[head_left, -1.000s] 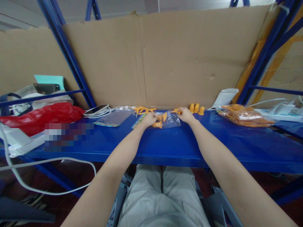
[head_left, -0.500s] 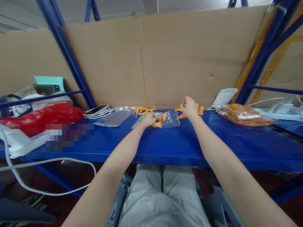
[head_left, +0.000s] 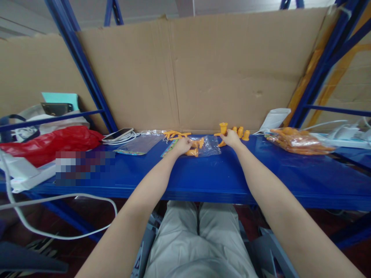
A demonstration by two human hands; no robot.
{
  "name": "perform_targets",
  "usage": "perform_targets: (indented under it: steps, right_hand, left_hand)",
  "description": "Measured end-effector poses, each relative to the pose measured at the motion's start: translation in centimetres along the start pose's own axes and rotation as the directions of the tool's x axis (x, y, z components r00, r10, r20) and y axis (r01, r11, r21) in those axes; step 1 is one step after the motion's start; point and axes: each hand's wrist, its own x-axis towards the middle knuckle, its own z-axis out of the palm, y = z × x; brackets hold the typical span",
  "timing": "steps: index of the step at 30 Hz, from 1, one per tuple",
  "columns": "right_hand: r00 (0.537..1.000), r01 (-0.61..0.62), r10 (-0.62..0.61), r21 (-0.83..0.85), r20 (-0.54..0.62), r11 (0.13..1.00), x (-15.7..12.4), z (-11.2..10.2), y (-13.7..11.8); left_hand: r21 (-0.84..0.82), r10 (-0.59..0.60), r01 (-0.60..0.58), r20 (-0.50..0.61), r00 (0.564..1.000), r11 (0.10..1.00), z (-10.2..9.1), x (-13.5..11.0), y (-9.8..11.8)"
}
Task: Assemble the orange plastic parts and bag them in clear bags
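Observation:
My left hand [head_left: 183, 146] rests closed on the left part of a clear plastic bag [head_left: 212, 146] with orange plastic pieces [head_left: 197, 143] in it. A colourful printed card shows at the bag's left edge. My right hand [head_left: 232, 138] is closed around the lower part of an orange cup-shaped plastic piece [head_left: 223, 127], whose flared rim points up. Beyond that hand stand several similar small orange pieces [head_left: 246, 135]. Other orange pieces lie partly hidden under my right fingers. Behind my left hand lie orange branch-shaped pieces [head_left: 174, 135].
Left on the blue shelf [head_left: 203, 181] are a flat clear bag [head_left: 139, 143], a phone with a white cable [head_left: 123, 136] and a red plastic bag [head_left: 58, 143]. At the right lies a filled bag of orange pieces [head_left: 301, 141]. A cardboard sheet [head_left: 226, 69] stands behind.
My right hand has moved down and slightly left, and the upright orange cup-shaped piece now shows in it. Small orange pieces behind it are uncovered. My left hand has stayed in place.

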Motion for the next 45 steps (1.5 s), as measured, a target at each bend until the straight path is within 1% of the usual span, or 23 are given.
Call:
perform_targets:
  steps: [1, 3, 8, 10, 12, 14, 16, 18, 22, 25, 29, 32, 35, 38, 41, 43, 45]
  right_hand:
    - [0.999, 0.014, -0.013, -0.046, 0.038, 0.999, -0.1, -0.1, -0.1]
    - [0.997, 0.031, -0.023, -0.129, 0.068, 0.991, -0.4, -0.6, -0.6]
    - [0.998, 0.061, -0.069, -0.324, -0.012, 0.944, -1.0, -2.3, -2.0]
    - [0.997, 0.060, -0.072, -0.393, -0.016, 0.918, -1.3, -2.8, -2.7]
    - [0.999, 0.043, -0.038, -0.429, 0.019, 0.902, -1.4, -3.1, -3.2]
    - [0.996, 0.033, 0.005, -0.432, 0.086, 0.901, -1.5, -3.1, -3.6]
    - [0.986, 0.050, 0.021, -0.418, 0.164, 0.907, -1.5, -2.9, -3.9]
    - [0.970, 0.103, -0.007, -0.384, 0.243, 0.917, -1.5, -2.6, -4.0]
    - [0.917, 0.283, -0.168, -0.294, 0.361, 0.913, -1.8, -2.1, -4.5]
    - [0.888, 0.358, -0.237, -0.271, 0.394, 0.893, -2.6, -2.2, -5.0]
    - [0.876, 0.378, -0.261, -0.241, 0.407, 0.894, -3.2, -2.4, -5.5]
    - [0.852, 0.430, -0.321, -0.202, 0.412, 0.880, -3.1, -2.1, -5.4]
    - [0.829, 0.469, -0.379, -0.142, 0.410, 0.872, -2.8, -1.8, -5.1]
    - [0.814, 0.468, -0.399, -0.069, 0.421, 0.881, -2.6, -1.5, -4.7]
    - [0.801, 0.448, -0.402, -0.001, 0.444, 0.894, -2.4, -1.3, -4.2]
    - [0.786, 0.442, -0.412, 0.046, 0.461, 0.896, -2.2, -1.1, -3.9]
    - [0.780, 0.433, -0.420, 0.086, 0.464, 0.897, -1.9, -0.8, -3.6]
  left_hand:
    - [-0.006, 0.000, 0.000, -0.001, 1.000, 1.000, 0.0, 0.0, 0.0]
    - [-0.013, -0.005, 0.005, -0.005, 1.000, 1.000, 0.0, 0.0, 0.0]
    - [0.017, -0.005, 0.005, 0.003, 1.000, 1.000, -0.2, -0.2, 0.3]
    - [0.026, 0.012, -0.012, 0.004, 1.000, 1.000, -0.3, -0.2, 0.3]
    - [0.029, 0.022, -0.022, 0.002, 1.000, 0.999, -0.4, -0.3, 0.4]
    - [0.022, 0.018, -0.018, -0.004, 1.000, 1.000, -0.5, -0.3, 0.4]
    - [0.009, 0.010, -0.010, -0.015, 1.000, 1.000, -0.5, -0.4, 0.5]
    - [0.003, 0.002, -0.002, -0.020, 1.000, 1.000, -0.5, -0.5, 0.5]
    - [0.010, -0.003, 0.003, -0.034, 0.999, 1.000, -0.4, -0.6, 0.7]
    - [0.022, 0.001, 0.000, -0.062, 0.998, 1.000, -0.5, -0.7, 0.7]
    - [-0.005, 0.006, -0.007, -0.075, 0.997, 1.000, -0.6, -0.8, 0.9]
    - [-0.037, -0.001, -0.002, -0.085, 0.996, 0.999, -0.7, -0.9, 1.1]
    - [-0.028, -0.017, 0.014, -0.107, 0.994, 0.999, -1.0, -0.9, 1.3]
    - [-0.001, -0.088, 0.089, -0.166, 0.982, 0.996, -1.5, -1.0, 1.4]
    - [0.028, -0.209, 0.223, -0.251, 0.945, 0.974, -2.3, -1.2, 1.1]
    - [0.026, -0.284, 0.301, -0.266, 0.921, 0.953, -2.8, -1.3, 0.8]
    - [0.022, -0.347, 0.364, -0.251, 0.904, 0.931, -3.3, -1.4, 0.3]
